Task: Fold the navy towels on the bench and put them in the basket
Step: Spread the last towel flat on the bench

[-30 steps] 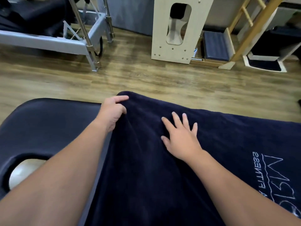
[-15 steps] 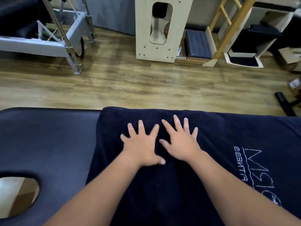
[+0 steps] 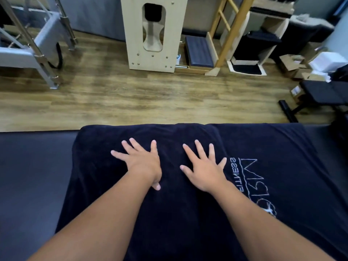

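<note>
Navy terry towel (image 3: 188,213) – left hand (image 3: 142,162), right hand (image 3: 204,172) pressed flat.

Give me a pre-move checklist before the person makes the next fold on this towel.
1. Navy towel lies on the bench: ok.
2. Left hand flat on the towel, fingers spread: ok.
3. Right hand flat on the towel, fingers spread: ok.
4. Towel smooth: not ok, a ridge shows near the far edge.
5. Either hand holds an edge, ready to lift: not ok.
6. Basket within reach: cannot tell, none in view.
</note>
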Available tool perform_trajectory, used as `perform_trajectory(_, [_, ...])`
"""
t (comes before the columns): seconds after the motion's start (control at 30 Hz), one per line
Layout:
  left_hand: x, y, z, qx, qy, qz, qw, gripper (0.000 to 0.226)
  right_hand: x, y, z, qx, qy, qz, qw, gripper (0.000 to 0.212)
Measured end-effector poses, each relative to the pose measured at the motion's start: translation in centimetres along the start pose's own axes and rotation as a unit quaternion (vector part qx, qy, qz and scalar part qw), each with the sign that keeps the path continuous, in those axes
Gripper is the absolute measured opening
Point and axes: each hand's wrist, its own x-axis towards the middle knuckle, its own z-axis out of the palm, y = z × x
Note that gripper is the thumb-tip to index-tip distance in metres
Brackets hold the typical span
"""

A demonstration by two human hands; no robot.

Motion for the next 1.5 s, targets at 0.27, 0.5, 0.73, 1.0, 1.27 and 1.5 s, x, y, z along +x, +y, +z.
perform_trajectory(0.27, [-3.8,15.5,2.7,-0.094,0.037,0.173,0.980,0.132,-0.4,12.1,-2.1,0.048,0.008,0.137,0.989,0.072])
perform_trajectory(0.5, [-0.8,24.8,-1.4,-0.062,0.039,0.124,0.990,0.135,1.6,26.3,-4.8,0.067,0.019,0.195,0.978,0.085])
perform_trajectory(0.73, [1.0,27.5,-3.2,-0.109,0.019,0.064,0.992,0.130,5.8,35.9,-8.4,0.095,0.009,0.180,0.979,0.081])
perform_trajectory(1.0, [0.8,28.2,-3.0,-0.106,0.023,0.044,0.993,0.128,9.6,40.3,-10.5,0.144,0.206,0.234,0.939,0.035])
perform_trajectory(1.27, [0.9,28.3,-2.9,-0.106,0.025,0.041,0.993,0.129,11.0,43.5,-11.3,0.071,0.256,0.314,0.912,0.020])
perform_trajectory(1.5, [0.8,28.2,-2.9,-0.102,0.026,0.040,0.994,0.129,9.9,42.6,-9.9,0.049,0.307,0.297,0.903,0.030])
